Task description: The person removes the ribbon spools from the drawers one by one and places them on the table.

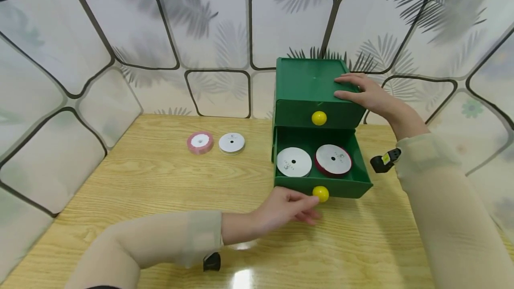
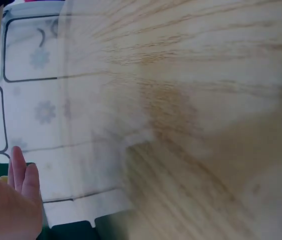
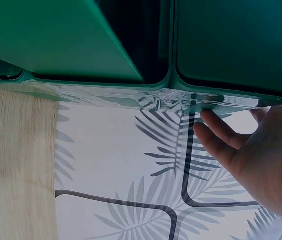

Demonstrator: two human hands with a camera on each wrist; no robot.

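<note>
A green two-drawer box (image 1: 313, 79) stands on the table, its lower drawer (image 1: 341, 187) pulled out. Inside that drawer lie a white-faced ribbon spool (image 1: 294, 162) and another with a red edge (image 1: 333, 159). My left hand (image 1: 281, 211) is at the drawer's yellow knob (image 1: 321, 193), a fingertip against its lower left and the other fingers loosely extended below. In the left wrist view, that hand's fingers (image 2: 18, 172) look straight. My right hand (image 1: 367, 93) rests on the box's top right edge; the right wrist view shows its other fingers (image 3: 216, 137) along the side.
Left of the box, a pink ribbon spool (image 1: 200, 142) and a white spool (image 1: 231, 142) lie on the wooden table (image 1: 160, 182). The upper drawer (image 1: 297, 113), with its own yellow knob (image 1: 319, 118), is closed. A patterned curtain (image 1: 213, 26) hangs behind the table.
</note>
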